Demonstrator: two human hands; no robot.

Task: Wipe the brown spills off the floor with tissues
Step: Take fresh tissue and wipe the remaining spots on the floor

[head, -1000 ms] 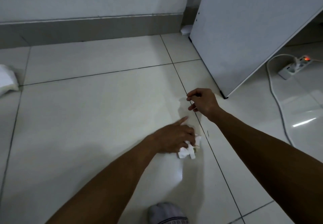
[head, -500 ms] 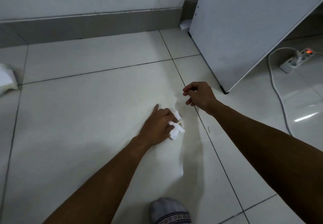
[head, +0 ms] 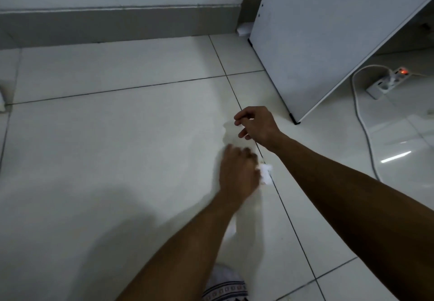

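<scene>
Glossy white floor tiles (head: 117, 141) are reflecting light; a white panel (head: 328, 42) is leaning near the grey skirting (head: 117, 25).

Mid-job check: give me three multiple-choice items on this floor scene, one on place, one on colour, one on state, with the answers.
1. Where is the tissue wad?
A. On the grout line beside the left hand
B. Against the skirting
C. Under the power strip

2. What colour is the light on the power strip?
A. Green
B. Blue
C. Orange-red

3. What is the right hand doing?
A. Pressing flat on the tile
B. Held above the floor, fingers loosely curled, holding nothing
C. Holding the cable

Answers:
1 A: the wad shows at the fingers of the left hand, on the dark line.
2 C: the strip's switch glows orange-red.
3 B: nothing shows in its grip, and its shadow falls on the tile below.
</scene>
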